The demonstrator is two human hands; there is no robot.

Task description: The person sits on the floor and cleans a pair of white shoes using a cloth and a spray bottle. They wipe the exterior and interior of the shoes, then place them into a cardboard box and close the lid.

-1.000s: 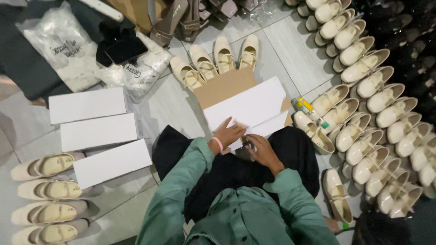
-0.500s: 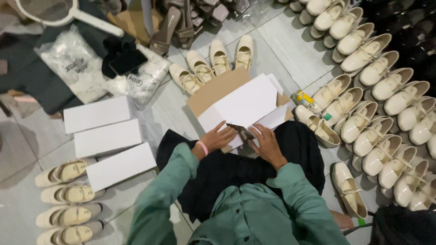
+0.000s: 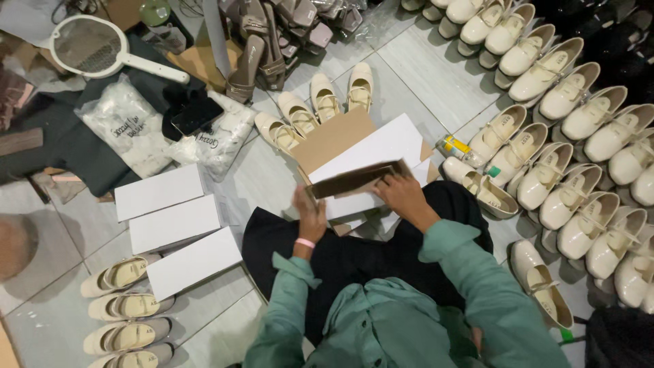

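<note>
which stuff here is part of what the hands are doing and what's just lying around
In hand:
- left hand and right hand, each gripping an end of the flat cardboard piece
- white sheets under it

Lying about:
- three white boxes
- cream shoes
- racket swatter
- plastic bags

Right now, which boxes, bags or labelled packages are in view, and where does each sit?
Flat cardboard sheet: held by left hand and right hand, brown inside, white outside.
Stack of flat blanks: on the floor beneath it, white and brown.
Three closed boxes: in a column to the left, white, rectangular.
Two plastic bags: upper left, clear, white contents, dark handwriting.
</note>
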